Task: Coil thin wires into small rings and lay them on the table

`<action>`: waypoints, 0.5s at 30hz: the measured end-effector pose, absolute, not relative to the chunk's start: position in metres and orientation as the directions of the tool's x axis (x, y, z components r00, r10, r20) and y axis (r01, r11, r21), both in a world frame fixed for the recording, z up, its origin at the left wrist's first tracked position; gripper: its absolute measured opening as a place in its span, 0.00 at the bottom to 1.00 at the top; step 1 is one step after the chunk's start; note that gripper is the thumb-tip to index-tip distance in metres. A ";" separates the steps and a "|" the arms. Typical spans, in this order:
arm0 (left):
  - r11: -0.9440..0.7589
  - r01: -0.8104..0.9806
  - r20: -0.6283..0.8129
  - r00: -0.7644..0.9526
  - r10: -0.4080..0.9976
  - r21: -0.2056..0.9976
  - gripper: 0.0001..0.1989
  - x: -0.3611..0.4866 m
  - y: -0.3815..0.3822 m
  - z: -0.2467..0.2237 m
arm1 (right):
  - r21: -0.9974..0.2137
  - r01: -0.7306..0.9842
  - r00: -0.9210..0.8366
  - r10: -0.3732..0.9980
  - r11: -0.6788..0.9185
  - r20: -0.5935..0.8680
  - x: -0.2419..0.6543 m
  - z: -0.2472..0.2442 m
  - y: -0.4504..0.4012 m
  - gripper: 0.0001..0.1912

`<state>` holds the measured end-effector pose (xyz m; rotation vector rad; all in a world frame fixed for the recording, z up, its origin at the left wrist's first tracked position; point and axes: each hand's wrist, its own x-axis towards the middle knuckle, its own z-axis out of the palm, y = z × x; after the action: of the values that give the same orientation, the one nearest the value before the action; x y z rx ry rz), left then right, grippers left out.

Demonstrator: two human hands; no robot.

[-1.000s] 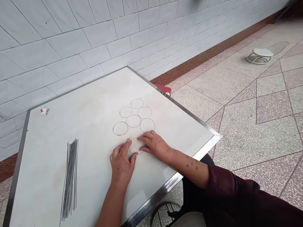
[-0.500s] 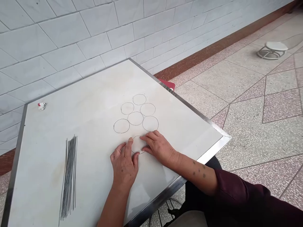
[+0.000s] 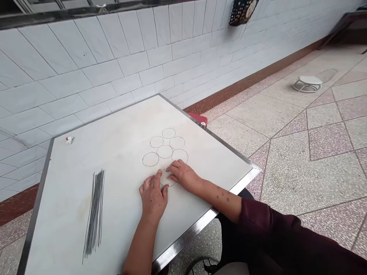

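Note:
A thin dark wire ring (image 3: 171,186) lies on the white table between my two hands, partly covered by fingers. My left hand (image 3: 153,198) is closed on its left side, index finger at the upper left and thumb near the lower edge. On the right side, my right hand (image 3: 185,177) grips the same ring with bent fingers and thumb. Several similar wire rings lie just beyond in a cluster, among them a left ring (image 3: 150,152) and a middle ring (image 3: 164,145). My right hand partly overlaps the closest right ring (image 3: 180,149).
A bundle of straight dark wires (image 3: 95,214) lies left of my hands. Near the far left corner of the table (image 3: 123,229) sits a small white and red object (image 3: 69,140). A tiled wall borders the table; a red item (image 3: 198,118) and a round white stool (image 3: 308,83) stand beyond it.
My view has tilted upward, so more of the wall shows. My right fingers have shifted slightly over the ring; both hands stay at it.

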<state>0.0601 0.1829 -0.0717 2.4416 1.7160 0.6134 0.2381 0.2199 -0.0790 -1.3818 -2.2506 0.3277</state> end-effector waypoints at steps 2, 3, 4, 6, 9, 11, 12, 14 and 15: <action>-0.370 0.878 0.277 0.290 0.916 0.304 0.25 0.060 0.182 -0.070 | -0.431 0.779 -0.376 0.890 0.455 0.259 0.233 -0.074 0.230 0.08; -0.372 0.877 0.281 0.290 0.915 0.305 0.25 0.060 0.181 -0.069 | -0.427 0.785 -0.375 0.893 0.449 0.248 0.229 -0.073 0.234 0.07; -0.374 0.876 0.285 0.290 0.914 0.306 0.25 0.060 0.181 -0.068 | -0.423 0.791 -0.375 0.897 0.442 0.235 0.226 -0.072 0.239 0.06; -0.374 0.875 0.289 0.289 0.913 0.308 0.26 0.060 0.180 -0.068 | -0.416 0.803 -0.374 0.904 0.426 0.206 0.219 -0.072 0.246 0.04; -0.370 0.874 0.283 0.285 0.916 0.315 0.25 0.060 0.180 -0.069 | -0.410 0.816 -0.371 0.913 0.407 0.168 0.214 -0.072 0.254 0.04; -0.366 0.873 0.274 0.284 0.919 0.323 0.24 0.060 0.180 -0.070 | -0.410 0.815 -0.382 0.912 0.409 0.150 0.213 -0.072 0.257 0.03; -0.364 0.872 0.268 0.284 0.921 0.327 0.23 0.060 0.181 -0.071 | -0.411 0.813 -0.390 0.910 0.413 0.143 0.213 -0.071 0.259 0.03; -0.359 0.872 0.257 0.282 0.924 0.333 0.23 0.060 0.181 -0.071 | -0.412 0.808 -0.406 0.905 0.422 0.130 0.214 -0.071 0.261 0.03; -0.357 0.872 0.251 0.282 0.926 0.336 0.23 0.060 0.181 -0.071 | -0.412 0.806 -0.411 0.903 0.425 0.126 0.214 -0.071 0.262 0.03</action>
<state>0.0603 0.1810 -0.0713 2.4056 1.6985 0.6164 0.2139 0.2622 -0.0713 -1.4699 -2.3553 0.4130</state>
